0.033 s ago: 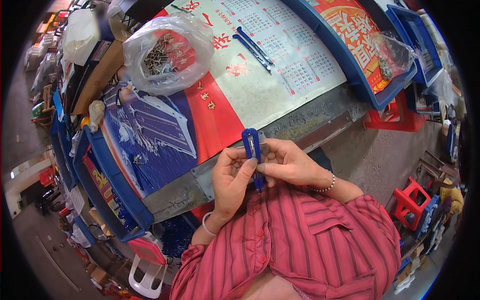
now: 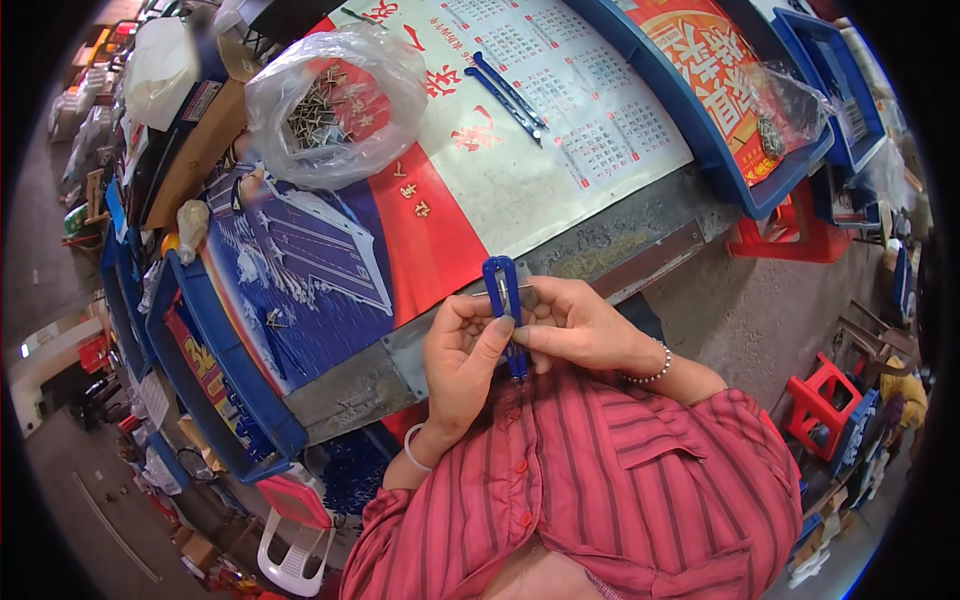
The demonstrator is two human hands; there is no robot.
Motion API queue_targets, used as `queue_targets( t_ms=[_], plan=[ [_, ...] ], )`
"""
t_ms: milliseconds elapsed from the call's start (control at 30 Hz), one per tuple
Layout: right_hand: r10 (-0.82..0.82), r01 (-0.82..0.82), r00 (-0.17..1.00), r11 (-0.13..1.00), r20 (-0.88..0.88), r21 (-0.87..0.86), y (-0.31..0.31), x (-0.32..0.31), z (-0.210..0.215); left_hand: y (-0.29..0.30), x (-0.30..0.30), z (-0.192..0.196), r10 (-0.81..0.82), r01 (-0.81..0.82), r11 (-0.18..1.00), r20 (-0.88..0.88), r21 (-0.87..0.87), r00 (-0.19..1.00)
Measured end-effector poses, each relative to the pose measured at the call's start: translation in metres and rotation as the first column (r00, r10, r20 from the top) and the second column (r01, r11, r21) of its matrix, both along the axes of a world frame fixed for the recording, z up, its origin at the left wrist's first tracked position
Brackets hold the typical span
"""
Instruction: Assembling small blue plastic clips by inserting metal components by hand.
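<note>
Close in front of my striped shirt, both hands hold a blue plastic tool with a long looped frame (image 2: 499, 268), upright, its loop pointing away from me. A slim metal piece shows inside the loop, and a thin metal pin crosses it at my fingertips. My left hand (image 2: 462, 355) is closed on the tool's left side, thumb pressed on its middle. From the right, my right hand (image 2: 580, 325) pinches the same spot with thumb and fingers. The fingers hide part of the tool's lower half. Slim blue pieces of similar colour (image 2: 508, 102) lie on the table beyond.
An open clear plastic bag (image 2: 385, 150) of small metal pins (image 2: 318, 118) stands on the poster-covered table (image 2: 590, 215). Blue trays flank it at left (image 2: 215, 385) and right (image 2: 690, 120). A cardboard box (image 2: 195, 150) is far left; a red stool (image 2: 822, 405) stands right.
</note>
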State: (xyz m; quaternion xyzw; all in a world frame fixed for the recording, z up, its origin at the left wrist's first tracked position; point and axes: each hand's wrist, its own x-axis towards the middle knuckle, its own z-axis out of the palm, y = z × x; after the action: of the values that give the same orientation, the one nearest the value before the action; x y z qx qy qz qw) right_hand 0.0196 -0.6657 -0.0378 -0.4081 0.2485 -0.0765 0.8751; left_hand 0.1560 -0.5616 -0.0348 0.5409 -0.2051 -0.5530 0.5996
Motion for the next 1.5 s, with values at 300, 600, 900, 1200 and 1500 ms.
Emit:
queue_targets(
  t_ms=[300, 600, 900, 1200, 1500],
  plan=[
    [-0.002, 0.002, 1.000, 1.000, 0.006, -0.002, 0.003, -0.009, 0.000, 0.002, -0.008, 0.009, -0.018, 0.021, 0.998, 0.047, -0.067, 0.999],
    [-0.033, 0.032, 0.999, 0.999, 0.018, 0.042, 0.002, -0.017, -0.010, 0.003, -0.010, 0.006, -0.042, 0.043, 0.999, -0.087, 0.017, 0.995],
    [-0.003, 0.008, 0.998, 0.996, -0.059, 0.094, 0.002, -0.006, -0.013, 0.007, -0.002, -0.005, -0.023, 0.032, 0.996, -0.118, 0.079, 0.993],
    [0.001, 0.004, 0.996, 0.998, -0.085, 0.059, -0.001, 0.009, -0.017, 0.004, 0.010, -0.010, -0.007, 0.019, 0.997, -0.148, 0.076, 0.989],
    [-0.038, 0.043, 0.997, 0.995, -0.063, 0.089, -0.006, 0.016, -0.015, 0.000, 0.015, -0.008, -0.018, 0.019, 0.999, -0.013, 0.026, 1.000]
  ],
)
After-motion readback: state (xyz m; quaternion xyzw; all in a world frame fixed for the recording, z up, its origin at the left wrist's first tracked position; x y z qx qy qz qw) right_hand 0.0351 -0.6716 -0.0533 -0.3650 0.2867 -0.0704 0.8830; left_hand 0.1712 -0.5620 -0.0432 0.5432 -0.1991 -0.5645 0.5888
